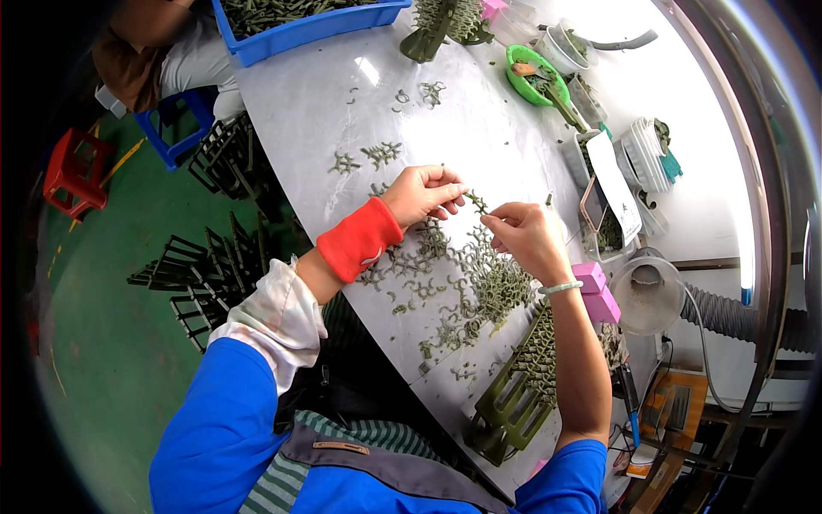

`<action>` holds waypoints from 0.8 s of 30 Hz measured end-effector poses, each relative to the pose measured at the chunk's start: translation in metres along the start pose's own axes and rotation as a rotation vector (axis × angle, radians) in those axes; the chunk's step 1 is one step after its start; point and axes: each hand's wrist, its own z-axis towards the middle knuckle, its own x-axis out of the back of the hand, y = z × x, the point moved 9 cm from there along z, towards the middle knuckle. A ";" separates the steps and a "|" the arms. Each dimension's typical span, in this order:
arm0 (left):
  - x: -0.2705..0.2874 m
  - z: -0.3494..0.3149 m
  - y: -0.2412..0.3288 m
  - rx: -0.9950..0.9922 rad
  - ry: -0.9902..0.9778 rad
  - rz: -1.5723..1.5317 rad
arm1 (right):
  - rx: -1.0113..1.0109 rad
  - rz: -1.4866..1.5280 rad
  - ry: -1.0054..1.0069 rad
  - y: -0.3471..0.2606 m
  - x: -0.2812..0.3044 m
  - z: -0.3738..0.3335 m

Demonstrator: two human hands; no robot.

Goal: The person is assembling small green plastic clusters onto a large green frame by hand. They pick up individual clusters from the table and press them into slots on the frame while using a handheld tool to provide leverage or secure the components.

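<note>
A small knobbly green piece (pixel 477 202) spans the gap between my two hands over the table. My left hand (pixel 425 193), below a red wristband, pinches its upper left end between thumb and fingertips. At the other end the fingers of my right hand (pixel 529 238) are closed on it; a pale bangle circles that wrist. Beneath and in front of both hands lies a loose heap of small green curved pieces (pixel 503 289). By my right forearm stands a green slotted rack (pixel 520 396) with rows of similar pieces on it.
A blue bin (pixel 248 50) full of green pieces stands at the far left, a second rack (pixel 425 32) beside it. A green basket (pixel 518 56) and white tubs (pixel 644 158) line the right side. Pink blocks (pixel 597 291) sit near my right forearm. Black frames (pixel 214 265) stand on the floor.
</note>
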 end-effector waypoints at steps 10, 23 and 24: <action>-0.001 0.000 0.007 -0.073 -0.010 -0.008 | -0.114 0.286 -0.195 0.005 -0.015 0.000; -0.001 0.001 0.011 -0.140 -0.015 -0.019 | -0.031 0.136 -0.133 -0.005 -0.010 0.000; 0.000 0.002 0.010 -0.134 -0.012 -0.041 | -0.009 0.088 -0.111 -0.007 -0.007 0.000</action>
